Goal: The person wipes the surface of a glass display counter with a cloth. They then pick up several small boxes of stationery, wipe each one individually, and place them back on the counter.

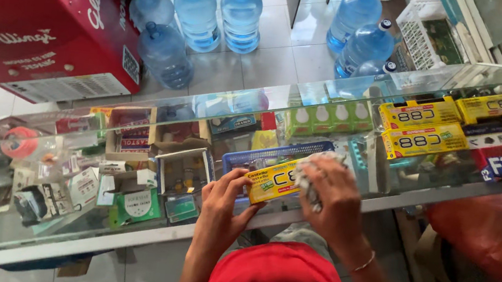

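Counter: glass countertop (127,234), shelves beneath.
Left hand (225,204): we pinch the yellow box (271,184) closed-fingered.
Right hand (333,197): presses a crumpled cloth (310,176) on its far end.
Risk: hard wiping could slide the box from our pinch.

The right hand (336,198) and its cloth (317,170) hide the yellow box's (271,184) far end.

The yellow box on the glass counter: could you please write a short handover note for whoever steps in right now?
Left hand: grips the near end of the yellow box, steadying it on the glass counter.
Right hand: presses a crumpled cloth against the box's far end.
More yellow boxes lie stacked inside the case, to the right.
Done: this box is out, cloth on it.
Left: cannot tell how much is wiped.
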